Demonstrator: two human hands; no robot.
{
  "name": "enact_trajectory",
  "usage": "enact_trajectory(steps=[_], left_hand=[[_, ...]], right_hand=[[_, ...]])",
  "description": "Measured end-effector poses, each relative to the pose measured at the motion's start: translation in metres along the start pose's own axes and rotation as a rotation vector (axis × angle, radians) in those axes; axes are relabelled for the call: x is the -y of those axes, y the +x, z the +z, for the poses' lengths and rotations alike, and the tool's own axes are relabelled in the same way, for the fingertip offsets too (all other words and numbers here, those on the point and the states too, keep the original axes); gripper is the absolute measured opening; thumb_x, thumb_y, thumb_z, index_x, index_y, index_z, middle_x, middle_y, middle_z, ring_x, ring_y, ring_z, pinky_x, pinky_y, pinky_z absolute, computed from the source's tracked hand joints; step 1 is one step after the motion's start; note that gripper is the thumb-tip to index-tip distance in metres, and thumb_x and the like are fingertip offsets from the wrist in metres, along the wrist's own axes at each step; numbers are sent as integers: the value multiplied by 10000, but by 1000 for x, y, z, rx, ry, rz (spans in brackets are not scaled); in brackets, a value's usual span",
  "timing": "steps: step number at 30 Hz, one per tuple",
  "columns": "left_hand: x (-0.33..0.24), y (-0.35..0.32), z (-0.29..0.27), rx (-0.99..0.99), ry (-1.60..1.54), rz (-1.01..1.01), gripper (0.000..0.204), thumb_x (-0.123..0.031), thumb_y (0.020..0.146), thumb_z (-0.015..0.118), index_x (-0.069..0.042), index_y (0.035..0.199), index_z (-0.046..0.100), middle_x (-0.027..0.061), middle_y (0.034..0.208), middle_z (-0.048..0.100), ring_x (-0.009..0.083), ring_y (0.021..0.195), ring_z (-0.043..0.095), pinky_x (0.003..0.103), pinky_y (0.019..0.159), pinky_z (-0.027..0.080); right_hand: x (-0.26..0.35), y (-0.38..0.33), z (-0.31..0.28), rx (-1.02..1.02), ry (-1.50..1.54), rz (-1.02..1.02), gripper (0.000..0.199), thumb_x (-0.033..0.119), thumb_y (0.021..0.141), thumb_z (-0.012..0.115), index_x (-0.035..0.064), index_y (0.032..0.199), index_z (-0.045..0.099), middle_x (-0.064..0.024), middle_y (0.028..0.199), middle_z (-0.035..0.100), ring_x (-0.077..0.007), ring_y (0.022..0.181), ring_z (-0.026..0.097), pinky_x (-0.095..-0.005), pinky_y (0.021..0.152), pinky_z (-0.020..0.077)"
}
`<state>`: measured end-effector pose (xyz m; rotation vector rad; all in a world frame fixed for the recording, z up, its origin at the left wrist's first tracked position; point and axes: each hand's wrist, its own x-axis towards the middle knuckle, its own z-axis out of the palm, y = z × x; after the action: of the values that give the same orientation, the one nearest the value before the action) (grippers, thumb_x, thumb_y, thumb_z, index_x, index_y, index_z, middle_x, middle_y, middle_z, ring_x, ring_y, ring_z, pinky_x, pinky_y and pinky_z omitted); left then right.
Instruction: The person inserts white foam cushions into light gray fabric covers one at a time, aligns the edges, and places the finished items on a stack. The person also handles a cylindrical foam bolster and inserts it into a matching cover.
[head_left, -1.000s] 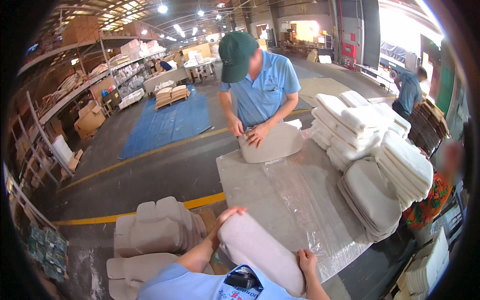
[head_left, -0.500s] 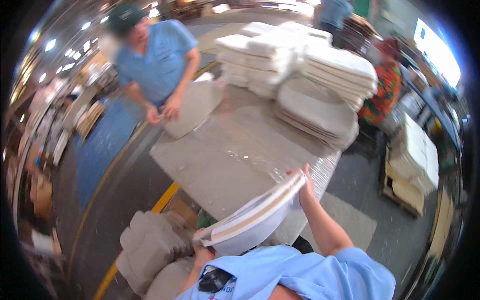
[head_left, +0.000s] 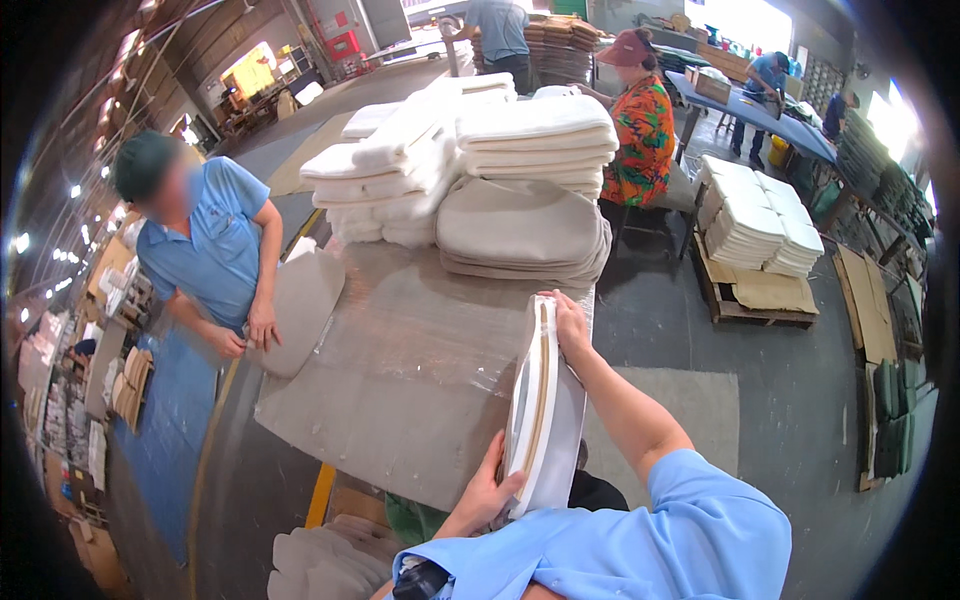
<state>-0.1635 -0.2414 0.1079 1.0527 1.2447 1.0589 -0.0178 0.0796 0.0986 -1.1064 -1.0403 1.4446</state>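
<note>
I hold a white cushion-like piece (head_left: 528, 412) on its edge over the near right side of the table (head_left: 400, 400). A tan band runs along its narrow side. My right hand (head_left: 572, 328) is closed on its far end. My left hand (head_left: 489, 490) grips the near end from the left, with fingers wrapped partly round it. At the table's far right lies a stack of grey rounded pads (head_left: 525, 225).
Thick white pads (head_left: 400, 165) are piled behind the grey ones. A co-worker (head_left: 215, 235) handles a grey pad (head_left: 305, 310) at the table's left. More grey pieces (head_left: 330, 560) lie low at near left. A loaded pallet (head_left: 760, 300) stands at right.
The white piece has swung from slanting across the table's near side to pointing almost straight away from me. Both my hands still hold it, and my view has turned right.
</note>
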Motion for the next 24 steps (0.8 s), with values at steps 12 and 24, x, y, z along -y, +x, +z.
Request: enact_trajectory(steps=[12,24], left_hand=[[-18,70,49,-265,-311,-160,505,-160,1067,515,45,1529,493,167,1435,624,242,1310,589,366,1141,428],[-82,259,-44,-578,588,74,342,-278,1005,655,42,1085,743,289,1038,726,454,1030,691,500,923,533]], right_hand=[[29,31,-6,237,-220,-36,243,210,1012,713,5,1125,776,-21,992,724,-110,902,630,-288,823,522],[-4,17,80,108,-177,-250,195,162,999,683,-3,983,786,-103,994,715,-205,920,675,-342,829,530]])
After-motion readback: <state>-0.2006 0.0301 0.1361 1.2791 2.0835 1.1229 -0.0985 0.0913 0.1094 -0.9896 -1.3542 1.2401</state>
